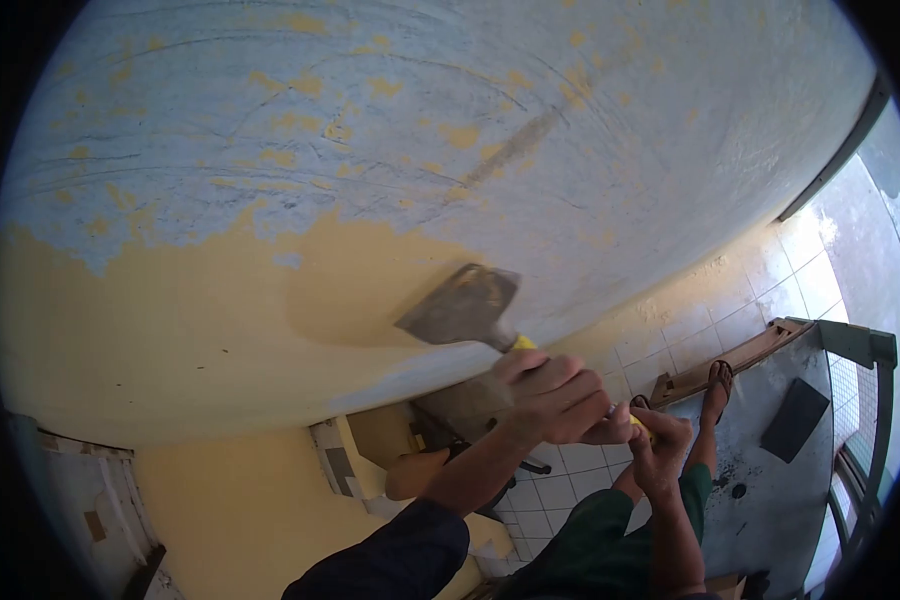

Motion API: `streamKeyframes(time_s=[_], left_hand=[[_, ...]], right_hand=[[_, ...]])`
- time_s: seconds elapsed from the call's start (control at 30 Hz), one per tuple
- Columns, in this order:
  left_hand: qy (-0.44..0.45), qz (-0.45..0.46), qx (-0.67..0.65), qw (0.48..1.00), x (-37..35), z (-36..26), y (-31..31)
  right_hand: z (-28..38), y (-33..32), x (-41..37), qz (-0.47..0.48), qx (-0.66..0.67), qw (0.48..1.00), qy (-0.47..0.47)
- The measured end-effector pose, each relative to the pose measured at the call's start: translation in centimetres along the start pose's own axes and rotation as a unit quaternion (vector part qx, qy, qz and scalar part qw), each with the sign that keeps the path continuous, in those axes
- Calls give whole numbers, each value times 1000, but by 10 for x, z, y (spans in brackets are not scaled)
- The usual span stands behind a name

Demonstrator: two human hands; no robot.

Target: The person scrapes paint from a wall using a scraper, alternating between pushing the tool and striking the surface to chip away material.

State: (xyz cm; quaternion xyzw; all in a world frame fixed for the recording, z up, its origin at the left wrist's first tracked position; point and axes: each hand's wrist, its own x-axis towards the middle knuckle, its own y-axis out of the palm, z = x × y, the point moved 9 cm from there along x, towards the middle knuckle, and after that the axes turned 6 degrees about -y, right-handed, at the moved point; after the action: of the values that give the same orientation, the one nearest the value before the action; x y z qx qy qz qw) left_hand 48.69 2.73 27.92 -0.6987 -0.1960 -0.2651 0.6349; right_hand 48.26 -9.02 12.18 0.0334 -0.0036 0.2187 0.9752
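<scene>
A wide-bladed scraper [460, 305] with a yellow handle lies with its blade close against the wall [170, 310], casting a soft shadow beside it. My left hand [558, 400] is wrapped round the handle just below the blade. Farther down, my right hand [660, 440] is closed round the handle's end, so both hands grip the one tool. Around the blade the wall is smooth yellow paint. Above it, a ragged edge divides this from a scratched grey-blue surface [370, 130] dotted with yellow flecks.
My sandalled feet [718, 385] are by a wooden plank [735, 360] on a grey platform [770, 490]. A dark rectangular piece [795, 420] lies there. A green metal frame [860, 345] edges the right side. White floor tiles [570, 490] show below.
</scene>
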Motion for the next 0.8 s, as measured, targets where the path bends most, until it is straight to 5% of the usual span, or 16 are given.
streamKeyframes(time_s=[0.17,0.5,0.57,0.8], left_hand=[[-5,14,-25,1000,-13,7,27],[13,6,14,1000,-1,14,6],[12,7,14,1000,2,14,1],[-10,-30,103,994,38,27,-55]], right_hand=[[-34,-2,-1,-8,5,995,100],[-17,17,5,-3,22,998,66],[-22,21,2,23,19,989,145],[51,39,49,23,102,995,6]])
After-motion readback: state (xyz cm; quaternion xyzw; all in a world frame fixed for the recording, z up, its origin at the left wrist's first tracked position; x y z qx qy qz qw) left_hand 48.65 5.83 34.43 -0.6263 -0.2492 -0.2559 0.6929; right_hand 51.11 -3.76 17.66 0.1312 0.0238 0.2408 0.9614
